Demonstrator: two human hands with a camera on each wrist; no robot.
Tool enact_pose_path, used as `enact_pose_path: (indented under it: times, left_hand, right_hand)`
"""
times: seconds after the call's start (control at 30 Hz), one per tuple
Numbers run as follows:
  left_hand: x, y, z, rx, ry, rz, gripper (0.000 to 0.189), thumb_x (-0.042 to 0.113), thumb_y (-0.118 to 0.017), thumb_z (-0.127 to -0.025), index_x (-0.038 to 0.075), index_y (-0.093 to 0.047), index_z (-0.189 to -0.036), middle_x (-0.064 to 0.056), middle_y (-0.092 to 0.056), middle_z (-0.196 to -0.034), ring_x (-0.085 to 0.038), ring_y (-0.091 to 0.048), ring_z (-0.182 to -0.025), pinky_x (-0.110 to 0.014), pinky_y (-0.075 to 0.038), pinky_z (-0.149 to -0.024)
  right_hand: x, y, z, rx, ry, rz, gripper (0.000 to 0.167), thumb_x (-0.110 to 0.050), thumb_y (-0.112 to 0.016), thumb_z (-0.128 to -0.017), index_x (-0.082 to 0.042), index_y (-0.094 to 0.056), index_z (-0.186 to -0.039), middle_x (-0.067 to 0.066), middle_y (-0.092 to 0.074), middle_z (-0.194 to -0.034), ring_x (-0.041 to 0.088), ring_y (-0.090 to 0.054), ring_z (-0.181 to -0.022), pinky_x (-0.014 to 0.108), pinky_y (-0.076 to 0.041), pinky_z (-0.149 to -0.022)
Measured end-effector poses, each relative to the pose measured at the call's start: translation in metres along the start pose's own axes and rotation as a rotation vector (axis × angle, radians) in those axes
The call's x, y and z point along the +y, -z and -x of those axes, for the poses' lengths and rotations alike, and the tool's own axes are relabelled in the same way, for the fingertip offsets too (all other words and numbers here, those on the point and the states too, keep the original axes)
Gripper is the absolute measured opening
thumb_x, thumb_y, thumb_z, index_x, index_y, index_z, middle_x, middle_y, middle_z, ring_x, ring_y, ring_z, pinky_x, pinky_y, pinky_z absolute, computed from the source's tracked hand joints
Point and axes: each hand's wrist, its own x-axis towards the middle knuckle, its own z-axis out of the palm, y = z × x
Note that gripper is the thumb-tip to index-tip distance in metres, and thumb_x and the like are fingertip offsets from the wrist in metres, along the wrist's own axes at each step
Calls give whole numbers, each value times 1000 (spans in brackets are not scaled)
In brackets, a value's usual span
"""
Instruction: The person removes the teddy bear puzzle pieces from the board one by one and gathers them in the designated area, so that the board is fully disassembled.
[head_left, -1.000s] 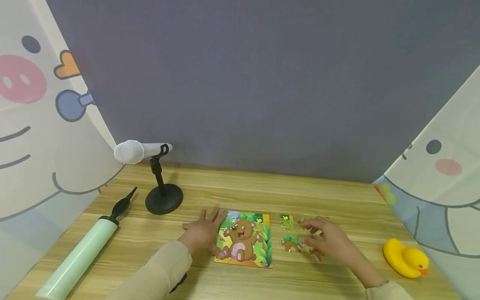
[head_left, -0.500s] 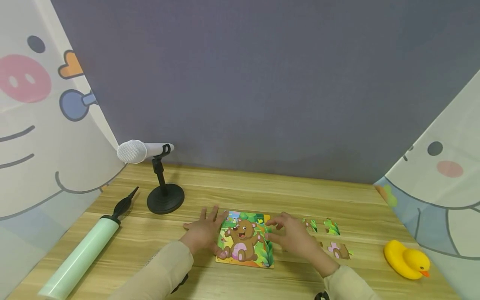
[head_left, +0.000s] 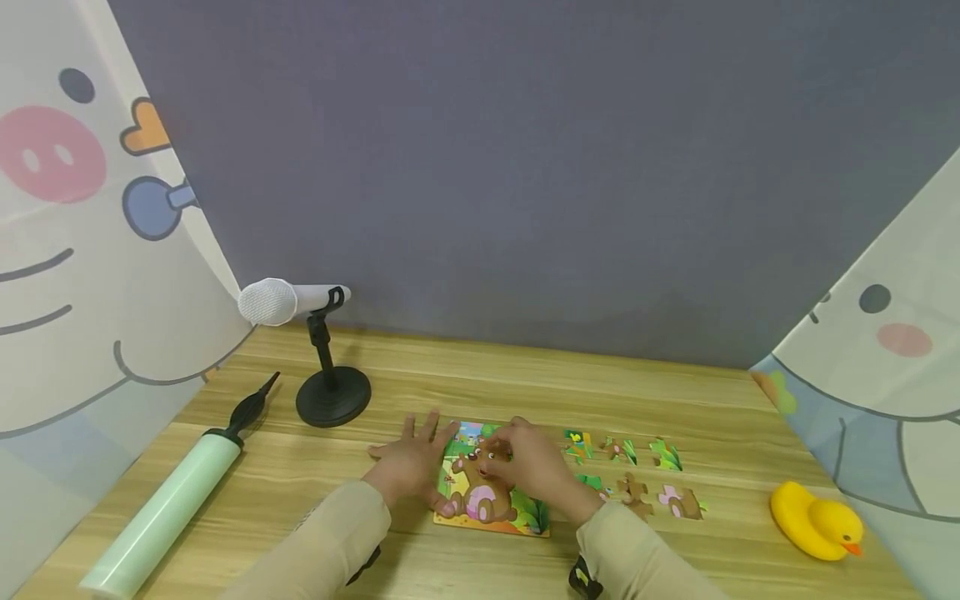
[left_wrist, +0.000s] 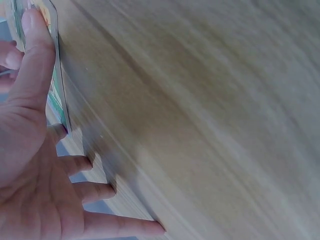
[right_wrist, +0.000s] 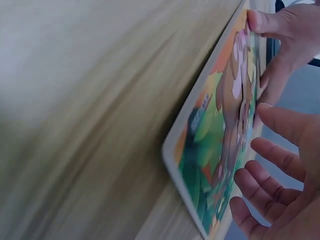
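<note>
A square puzzle board (head_left: 491, 527) with a brown bear picture lies flat on the wooden table. My left hand (head_left: 408, 467) rests at the board's left side with its fingers spread on the wood. In the left wrist view, the thumb (left_wrist: 37, 55) lies over the board's edge. My right hand (head_left: 528, 462) is over the upper right of the board, covering part of the bear's head. Its fingers (right_wrist: 272, 187) are bent and apart in the right wrist view, with no piece between them. To its right lie loose puzzle pieces, including a green one (head_left: 665, 454).
Several more pieces, one of them brown (head_left: 681, 502), lie in two rows. At right sits a yellow rubber duck (head_left: 813, 521). A white microphone (head_left: 273, 302) on a black stand (head_left: 333, 396) is at back left, near a pale green hand pump (head_left: 165, 508).
My right hand has moved left from the loose pieces to over the board, uncovering them. The left hand stays in place at the board's left side.
</note>
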Motion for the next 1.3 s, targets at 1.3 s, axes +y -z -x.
enact_pose_path:
  times: [1.3]
  left_hand:
    - [2, 2, 0, -17, 16, -12, 124, 56, -90, -60, 19, -29, -161, -18, -21, -166, -53, -21, -148, -85, -38, -84]
  right_hand:
    - [-1, -9, -23, -20, -80, 66, 39, -28, -89, -81, -7, -71, -109, 6, -55, -102, 23, -55, -90, 44, -53, -78]
